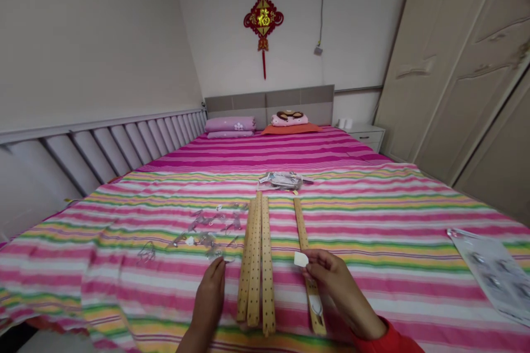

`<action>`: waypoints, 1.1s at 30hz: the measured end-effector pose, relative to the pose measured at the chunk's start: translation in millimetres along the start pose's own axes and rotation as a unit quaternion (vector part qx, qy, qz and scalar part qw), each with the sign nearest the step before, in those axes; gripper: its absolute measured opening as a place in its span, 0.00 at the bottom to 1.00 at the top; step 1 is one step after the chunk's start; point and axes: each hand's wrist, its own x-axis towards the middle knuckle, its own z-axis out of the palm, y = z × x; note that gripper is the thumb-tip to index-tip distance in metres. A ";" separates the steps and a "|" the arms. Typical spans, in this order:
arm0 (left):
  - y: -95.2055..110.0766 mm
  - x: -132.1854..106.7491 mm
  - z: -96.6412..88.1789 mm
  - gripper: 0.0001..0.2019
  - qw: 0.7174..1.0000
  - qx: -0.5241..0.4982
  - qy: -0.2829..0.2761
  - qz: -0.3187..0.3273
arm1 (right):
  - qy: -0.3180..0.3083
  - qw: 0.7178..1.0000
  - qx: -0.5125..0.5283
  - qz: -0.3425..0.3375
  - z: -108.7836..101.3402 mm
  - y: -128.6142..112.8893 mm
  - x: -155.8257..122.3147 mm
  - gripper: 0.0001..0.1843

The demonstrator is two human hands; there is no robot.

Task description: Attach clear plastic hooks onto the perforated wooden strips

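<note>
My right hand (329,274) pinches a small white tab (300,259), squared at one end and rounded at the other. Under that hand runs a single wooden strip dotted with small holes (301,223). On the strip's near end sits a clear piece with a hook (316,305). My left hand (212,287) is closed, fingertips together, at a thin, small item I cannot make out. It is beside a group of several perforated wooden strips (257,265) lying lengthwise. Just beyond it, small clear plastic pieces with hooks (207,238) lie scattered.
Everything lies on a striped bedspread (144,292). Farther up is a clear plastic bag with contents (284,180). A blister pack (492,270) lies at the right. A railing (124,146) borders the left side; folded bedding (231,126) is at the headboard.
</note>
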 end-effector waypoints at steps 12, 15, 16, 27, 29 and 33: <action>57.7 -0.7 -13.5 0.13 0.995 -0.065 0.075 0.006 | 0.009 0.999 0.040 0.005 -11.8 -3.3 0.5 0.15; 111.6 6.0 -5.2 0.10 0.978 -0.194 -0.075 -0.029 | 0.010 0.999 0.033 0.002 -9.8 -2.9 1.7 0.17; 128.8 8.0 -0.7 0.12 0.967 -0.221 -0.127 -0.022 | 0.007 1.000 0.029 -0.002 -8.6 -2.4 2.1 0.17; 186.6 18.2 40.6 0.19 0.901 -0.348 -0.261 -0.010 | 0.008 0.999 0.004 -0.032 -10.7 -0.3 0.9 0.15; 186.6 20.9 42.3 0.17 0.889 -0.365 -0.275 -0.035 | 0.004 1.000 0.010 -0.024 -10.8 -2.6 -0.3 0.16; 188.3 24.1 40.6 0.17 0.836 -0.431 -0.329 -0.088 | -0.005 1.000 0.010 -0.017 -9.8 -5.6 -3.0 0.20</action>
